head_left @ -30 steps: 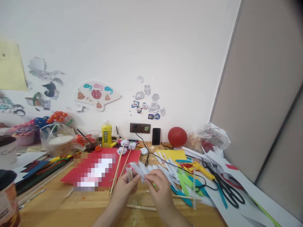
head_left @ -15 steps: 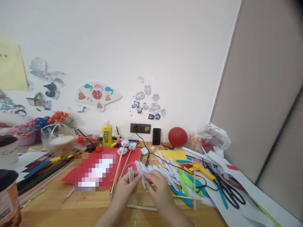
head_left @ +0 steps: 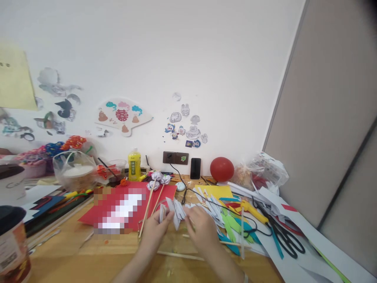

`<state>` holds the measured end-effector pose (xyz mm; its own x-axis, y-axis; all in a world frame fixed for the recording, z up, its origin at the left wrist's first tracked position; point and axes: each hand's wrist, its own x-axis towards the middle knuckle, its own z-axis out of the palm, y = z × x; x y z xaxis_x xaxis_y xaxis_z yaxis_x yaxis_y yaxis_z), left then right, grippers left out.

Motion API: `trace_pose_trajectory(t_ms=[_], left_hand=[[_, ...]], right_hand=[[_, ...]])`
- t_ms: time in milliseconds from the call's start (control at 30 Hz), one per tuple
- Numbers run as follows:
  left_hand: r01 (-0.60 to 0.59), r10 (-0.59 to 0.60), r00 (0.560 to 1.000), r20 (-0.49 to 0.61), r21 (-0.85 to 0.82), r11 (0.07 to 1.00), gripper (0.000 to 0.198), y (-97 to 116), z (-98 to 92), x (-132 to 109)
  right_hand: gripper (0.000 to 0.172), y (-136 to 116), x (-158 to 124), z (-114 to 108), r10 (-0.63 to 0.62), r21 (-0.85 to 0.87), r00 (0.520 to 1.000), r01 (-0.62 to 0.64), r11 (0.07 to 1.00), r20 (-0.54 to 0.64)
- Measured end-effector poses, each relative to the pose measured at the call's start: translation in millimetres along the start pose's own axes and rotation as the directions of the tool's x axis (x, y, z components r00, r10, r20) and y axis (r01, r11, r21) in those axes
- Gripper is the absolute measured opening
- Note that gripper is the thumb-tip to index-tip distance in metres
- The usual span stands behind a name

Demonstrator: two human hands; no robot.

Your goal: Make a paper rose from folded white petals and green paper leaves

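Observation:
My left hand point(head_left: 153, 232) is closed around a small stack of folded white paper strips point(head_left: 162, 213), which stand up between thumb and fingers. More white paper strips point(head_left: 177, 213) fan out beside the left thumb, between the two hands. My right hand point(head_left: 203, 226) has its fingers pinched together at the right edge of this fan; its fingertips are partly hidden and blurred. Behind the right hand lies a loose pile of white paper strips point(head_left: 213, 206). Wooden sticks point(head_left: 181, 256) lie on the table under the hands.
A red sheet point(head_left: 88, 214) and paper flowers on sticks point(head_left: 155, 181) lie left of the hands. To the right are a yellow glue gun point(head_left: 253, 212) with its cord, black scissors point(head_left: 287, 237) and green scraps point(head_left: 231, 226). Cups point(head_left: 13, 243) stand at far left; a red balloon point(head_left: 222, 169) sits behind.
The strips between my hands have spread and tilted. My right hand has shifted slightly right, away from my left hand, which keeps hold of its stack. The view has moved a little.

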<state>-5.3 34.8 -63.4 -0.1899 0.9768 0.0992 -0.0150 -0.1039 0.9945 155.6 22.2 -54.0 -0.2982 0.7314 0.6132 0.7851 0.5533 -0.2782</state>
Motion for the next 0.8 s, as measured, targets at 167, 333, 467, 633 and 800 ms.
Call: trace_pose_trajectory(t_ms=[167, 333, 467, 633, 800], left_hand=[[0.026, -0.021, 0.992, -0.127, 0.041, 0.999, 0.037, -9.7, -8.6, 15.9], [0.052, -0.040, 0.986, -0.163, 0.065, 0.997, 0.032, -18.9, -11.4, 20.8], [0.061, -0.051, 0.988, -0.146, 0.062, 0.996, 0.033, -17.6, -9.9, 18.5], [0.071, -0.067, 0.992, -0.106, 0.029, 0.997, 0.035, -14.5, -7.9, 15.5], [0.066, -0.067, 0.996, -0.056, -0.019, 0.998, 0.035, -16.5, -6.4, 13.2]], right_hand=[[0.015, 19.9, 19.3, 12.4, 0.226, -0.056, 0.964, -0.221, 0.974, 0.140], [0.019, 21.8, 31.5, 40.3, 0.264, -0.114, 0.911, -0.239, 0.964, 0.316], [0.015, 25.8, 31.8, 50.0, 0.303, -0.089, 0.891, -0.291, 0.953, 0.339], [0.013, 34.8, 27.3, 45.8, 0.333, 0.055, 0.911, -0.356, 0.933, 0.242], [0.013, 41.0, 20.9, 37.1, 0.400, 0.286, 0.914, -0.403, 0.869, 0.072]])
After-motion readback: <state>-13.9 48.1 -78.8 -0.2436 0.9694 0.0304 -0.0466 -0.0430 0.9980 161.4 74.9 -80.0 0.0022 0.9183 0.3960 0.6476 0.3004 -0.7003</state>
